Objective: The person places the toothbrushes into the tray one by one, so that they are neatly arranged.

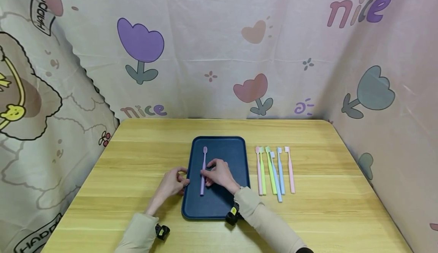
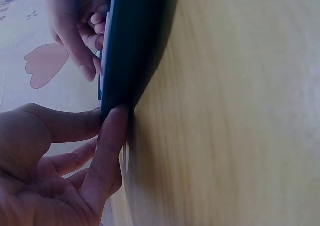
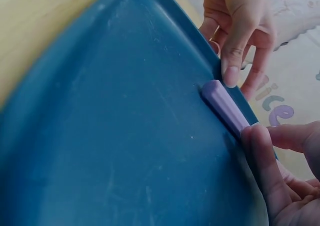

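Observation:
A dark blue tray [image 1: 215, 207] lies on the wooden table. On its left half rests a purple toothbrush [image 1: 202, 188], bristle head toward the far side. My right hand [image 1: 221, 173] reaches over the tray and pinches the toothbrush around mid-handle between thumb and fingers; the handle's end [image 3: 225, 104] shows in the right wrist view. At the tray's left edge, my left hand [image 1: 173, 182] grips the rim, its thumb and forefinger on either side of it in the left wrist view.
Right of the tray, several toothbrushes lie roughly side by side: a pink one [image 1: 258, 173], green ones [image 1: 271, 171], blue ones [image 1: 281, 169] and another pink one [image 1: 291, 173]. A printed curtain [image 1: 205, 36] hangs behind the table [image 1: 325, 215].

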A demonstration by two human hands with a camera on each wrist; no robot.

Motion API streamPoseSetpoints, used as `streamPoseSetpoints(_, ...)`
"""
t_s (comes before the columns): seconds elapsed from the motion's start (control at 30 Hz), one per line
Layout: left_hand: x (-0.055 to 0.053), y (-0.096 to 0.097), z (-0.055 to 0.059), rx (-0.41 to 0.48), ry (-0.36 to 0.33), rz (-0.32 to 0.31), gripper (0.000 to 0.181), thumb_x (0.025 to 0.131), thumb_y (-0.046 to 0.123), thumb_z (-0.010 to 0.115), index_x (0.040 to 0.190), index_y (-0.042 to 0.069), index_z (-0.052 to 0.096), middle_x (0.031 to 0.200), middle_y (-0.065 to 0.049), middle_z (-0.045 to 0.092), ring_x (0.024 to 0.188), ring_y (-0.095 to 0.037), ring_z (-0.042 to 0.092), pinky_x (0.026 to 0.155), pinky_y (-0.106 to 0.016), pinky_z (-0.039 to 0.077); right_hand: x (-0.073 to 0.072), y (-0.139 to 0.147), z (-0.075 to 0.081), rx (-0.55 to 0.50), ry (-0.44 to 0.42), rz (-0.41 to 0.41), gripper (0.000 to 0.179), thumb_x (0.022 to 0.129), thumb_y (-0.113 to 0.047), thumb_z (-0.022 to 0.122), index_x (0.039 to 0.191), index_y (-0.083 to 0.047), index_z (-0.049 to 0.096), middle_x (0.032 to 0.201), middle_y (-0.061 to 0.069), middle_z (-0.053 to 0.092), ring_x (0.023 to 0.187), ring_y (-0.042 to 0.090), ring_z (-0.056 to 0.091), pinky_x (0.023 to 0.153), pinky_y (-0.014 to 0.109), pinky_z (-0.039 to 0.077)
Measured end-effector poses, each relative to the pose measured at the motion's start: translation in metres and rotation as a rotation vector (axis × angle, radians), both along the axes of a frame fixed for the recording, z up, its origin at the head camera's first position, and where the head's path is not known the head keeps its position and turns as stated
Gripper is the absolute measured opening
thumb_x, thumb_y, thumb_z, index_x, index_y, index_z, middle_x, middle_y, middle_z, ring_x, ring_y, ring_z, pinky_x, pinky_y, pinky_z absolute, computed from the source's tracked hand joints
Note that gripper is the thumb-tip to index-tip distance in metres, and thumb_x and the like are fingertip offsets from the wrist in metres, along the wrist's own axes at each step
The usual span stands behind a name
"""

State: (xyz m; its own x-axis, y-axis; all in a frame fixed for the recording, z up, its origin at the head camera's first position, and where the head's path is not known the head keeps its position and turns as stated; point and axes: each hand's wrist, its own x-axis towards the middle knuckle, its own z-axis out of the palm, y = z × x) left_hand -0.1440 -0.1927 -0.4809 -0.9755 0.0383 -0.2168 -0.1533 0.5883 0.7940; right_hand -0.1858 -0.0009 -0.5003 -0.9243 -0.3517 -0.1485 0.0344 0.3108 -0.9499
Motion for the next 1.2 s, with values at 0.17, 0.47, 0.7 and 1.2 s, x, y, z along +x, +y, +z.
streamPoseSetpoints(0.17,-0.001,0.000,0.000,0.007,0.011,-0.002,0.035,0.078,0.004,0.064,0.112,0.002,0.055,0.068,-0.009,0.062,0.047,-0.016,0.057,0.044,-0.028,0.052,0.000,0.002,-0.002,0.009,-0.001,0.027,0.032,0.080,-0.022,0.066,0.102,-0.003,0.053,0.062,0.009,0.067,0.048,0.016,0.063,0.046,0.029,0.054)
streamPoseSetpoints(0.47,-0.002,0.001,-0.001,0.005,0.013,-0.001,0.035,0.078,0.004,0.064,0.112,0.002,0.055,0.068,-0.009,0.062,0.047,-0.016,0.058,0.043,-0.028,0.052,0.002,0.001,-0.001,0.001,-0.011,0.036,0.031,0.080,-0.019,0.065,0.102,-0.001,0.054,0.064,0.010,0.067,0.050,0.019,0.064,0.048,0.030,0.054)
streamPoseSetpoints(0.7,0.000,0.000,0.000,-0.017,0.011,-0.008,0.035,0.078,0.004,0.064,0.112,0.002,0.055,0.069,-0.010,0.063,0.048,-0.016,0.058,0.044,-0.028,0.052,0.002,-0.002,-0.001,-0.003,-0.004,0.035,0.030,0.080,-0.017,0.065,0.102,0.000,0.054,0.062,0.007,0.066,0.048,0.014,0.063,0.047,0.028,0.054)
streamPoseSetpoints(1.2,-0.001,0.000,-0.002,0.005,0.012,-0.001,0.035,0.078,0.003,0.064,0.112,0.002,0.055,0.068,-0.008,0.064,0.047,-0.016,0.058,0.044,-0.028,0.052,0.001,-0.008,-0.002,0.005,0.014,0.027,0.029,0.080,-0.018,0.065,0.102,-0.001,0.055,0.061,0.007,0.066,0.048,0.015,0.063,0.047,0.027,0.054)
